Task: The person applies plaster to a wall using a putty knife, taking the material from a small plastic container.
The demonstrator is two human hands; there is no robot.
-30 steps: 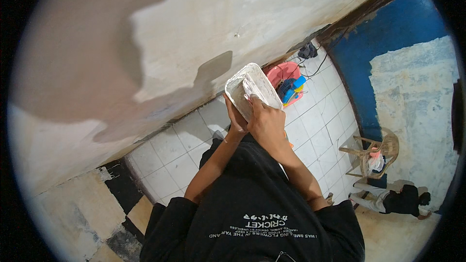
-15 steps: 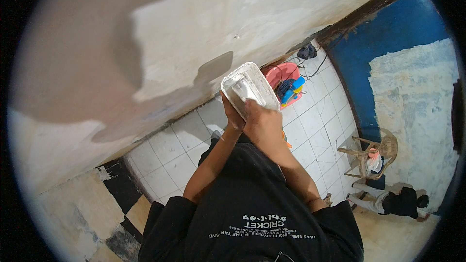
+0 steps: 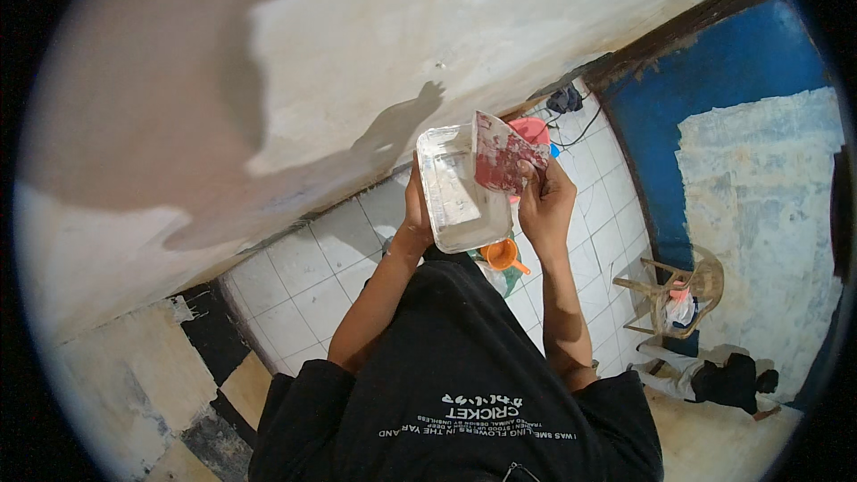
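Observation:
A rectangular white plastic tub (image 3: 485, 236) is held in front of me, with white paste (image 3: 458, 196) smeared over its walls and bottom. My left hand (image 3: 416, 205) grips its left side, the fingers mostly hidden behind it. In my right hand (image 3: 546, 210) is a flat, dark red putty spreader (image 3: 502, 159) with white smears, pinched at its lower right corner. The spreader is raised over the tub's right rim and covers part of it. Whether it touches the rim I cannot tell.
A bare plastered wall (image 3: 357, 45) runs along the left and front. Below the tub, an orange dipper (image 3: 502, 254) is on the white tiled floor (image 3: 299, 268). Beyond stands a pink basin (image 3: 532, 129). To the right are a plastic chair (image 3: 687, 295) and another person (image 3: 719, 384) by a half-coated blue wall (image 3: 661, 116).
My right hand has come up out of the tub and moved right, bringing the red spreader into sight. The tub has turned and shifted slightly toward me, and the orange dipper now shows.

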